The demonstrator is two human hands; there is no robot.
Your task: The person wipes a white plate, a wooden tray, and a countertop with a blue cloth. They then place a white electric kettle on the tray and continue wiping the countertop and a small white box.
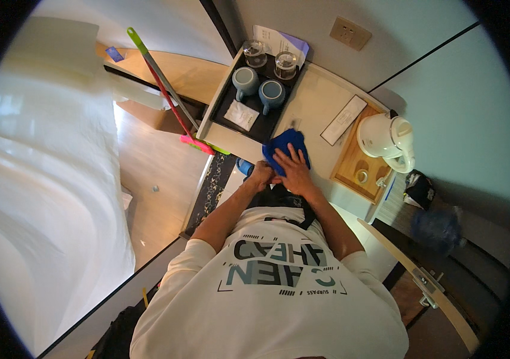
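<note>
A blue cloth (290, 144) lies on the front edge of the white countertop (315, 98). My right hand (294, 171) rests flat on it with the fingers spread. Beside it, at the cloth's lower left corner, my left hand (261, 174) has curled fingers; whether it pinches the cloth is hidden. Behind the cloth stands a black tray (259, 128) bearing a grey mug (245, 81), a blue mug (272, 95), two lidded glasses (285, 65) and a white packet (241, 115). To the right, a white electric kettle (385, 137) stands on a wooden tray (342, 168).
A long white packet (344, 120) lies by the wooden tray. Two long-handled cleaning tools (170, 96) lean at the counter's left. A bed with a white sheet (57, 202) fills the far left. A door edge (416, 273) is at the lower right.
</note>
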